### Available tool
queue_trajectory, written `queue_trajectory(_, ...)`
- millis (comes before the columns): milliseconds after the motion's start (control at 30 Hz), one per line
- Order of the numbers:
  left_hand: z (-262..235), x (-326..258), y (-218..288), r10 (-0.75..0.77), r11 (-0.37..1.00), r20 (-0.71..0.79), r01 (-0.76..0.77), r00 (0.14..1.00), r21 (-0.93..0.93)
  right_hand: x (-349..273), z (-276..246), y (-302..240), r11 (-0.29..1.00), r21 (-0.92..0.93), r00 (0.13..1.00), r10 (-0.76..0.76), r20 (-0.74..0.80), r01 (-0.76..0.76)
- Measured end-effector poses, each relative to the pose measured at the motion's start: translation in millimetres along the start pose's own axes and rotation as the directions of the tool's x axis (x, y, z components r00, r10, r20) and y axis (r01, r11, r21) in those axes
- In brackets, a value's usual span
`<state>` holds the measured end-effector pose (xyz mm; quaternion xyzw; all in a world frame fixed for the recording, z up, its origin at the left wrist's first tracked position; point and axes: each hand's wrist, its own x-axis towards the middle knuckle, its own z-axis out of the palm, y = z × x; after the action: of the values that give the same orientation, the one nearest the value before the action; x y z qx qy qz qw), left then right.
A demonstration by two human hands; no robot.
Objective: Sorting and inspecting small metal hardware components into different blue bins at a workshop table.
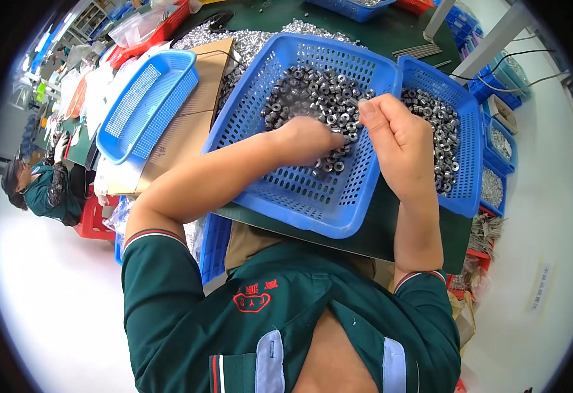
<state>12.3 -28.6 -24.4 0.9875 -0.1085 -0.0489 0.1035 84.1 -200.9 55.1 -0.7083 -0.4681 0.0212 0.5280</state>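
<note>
A blue perforated plastic basket (pixel 280 209) stands before me, holding a heap of small silver ring-shaped metal parts (pixel 349 98). Down among these parts, my left hand (pixel 307 141) is curled, its fingertips blurred and partly hidden; what it holds cannot be made out. Over the basket's right rim, my right hand (pixel 401 141) is closed in a pinch, thumb against the bent fingers. Something thin and silvery shows at its thumb tip, too small to name.
Right of the basket stands a second blue basket (pixel 468 147) of similar parts. An unfilled-looking blue basket (pixel 113 141) rests on cardboard (pixel 191 111) at left. Loose silver parts (pixel 211 42) lie behind on the green table (pixel 280 13). A co-worker (pixel 47 187) sits far left; a grey post (pixel 496 42) rises at right.
</note>
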Motion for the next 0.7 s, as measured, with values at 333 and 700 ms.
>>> queue_trajectory(333, -40, -8, -18, -0.271, -0.149, 0.046, 0.005, 0.961, -0.989, 3, 4, 9, 0.974, -0.225, 0.999, 0.008, 0.032, -0.001)
queue_trajectory(700, -51, -14, -12, -0.162, -0.332, -0.076, -0.126, 0.984, -0.935, 5, 19, 17, 0.946, -0.318, 0.998, -0.057, 0.040, 0.067)
